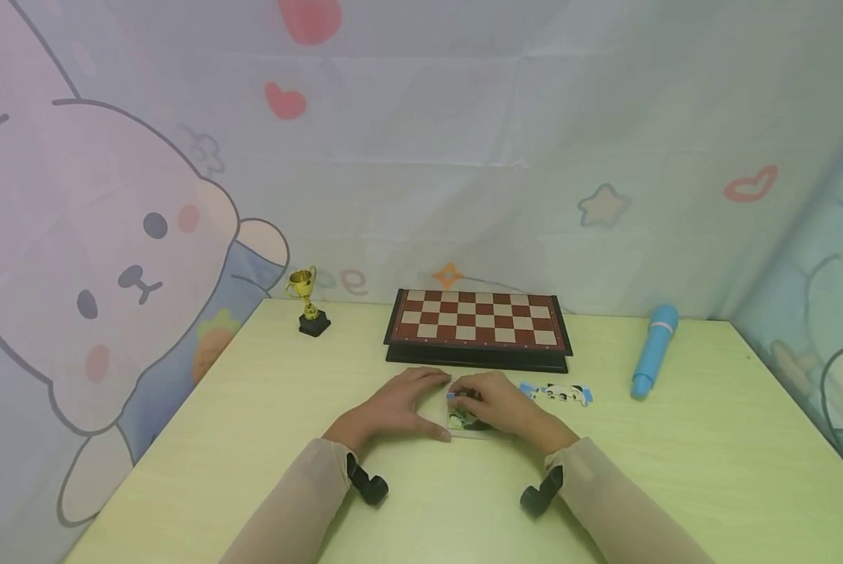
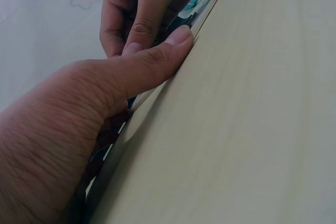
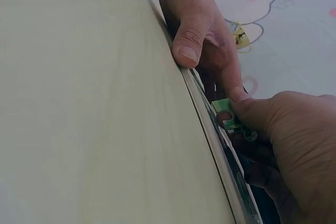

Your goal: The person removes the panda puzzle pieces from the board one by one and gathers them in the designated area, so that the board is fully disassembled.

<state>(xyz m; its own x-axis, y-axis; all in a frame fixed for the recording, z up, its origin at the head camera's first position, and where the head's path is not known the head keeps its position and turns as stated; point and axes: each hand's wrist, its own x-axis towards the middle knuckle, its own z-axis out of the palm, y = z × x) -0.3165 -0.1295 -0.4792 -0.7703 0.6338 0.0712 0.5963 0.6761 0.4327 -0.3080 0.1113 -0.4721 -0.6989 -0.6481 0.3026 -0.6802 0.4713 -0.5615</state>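
Presently, findings by item, largest first:

Backdrop: printed fabric sheet [image 1: 464, 141] behind and beside the table, with cartoon rabbit, hearts and stars.

Table: pale yellow-green wood-grain top [image 1: 252, 439], carrying everything below.

Chessboard: brown and cream checkered board [image 1: 478, 319] on a black base, at the far middle of the table, beyond both hands and apart from them.

Blue cylinder: light blue, pen-like or torch-like, exact kind not discernible [image 1: 654, 351]; lying at far right, well apart from the hands.

Left hand: [image 1: 400, 407] resting flat on the table, fingers reaching over the left edge of the puzzle tray; in the left wrist view, thumb pressed against the tray's near rim. Fingers extended, nothing pinched.

Right hand: [image 1: 499, 406] over the tray, fingers bent downward; in the right wrist view, thumb and a fingertip pinching a green puzzle piece [image 3: 227, 115] just above the tray surface.

Puzzle tray: thin flat board with pale rim [image 1: 464, 433], on the table at near centre between the two hands, mostly covered by them; picture inside not readable.

Trophy: small gold cup on a black base [image 1: 309, 301], upright, far left, left of the chessboard.

Loose puzzle pieces: short row of blue, white and black pieces [image 1: 557, 393], on the table just right of the right hand, in front of the chessboard's right end.

Wrist straps: black mounts [image 1: 368, 486] beneath both sleeves.
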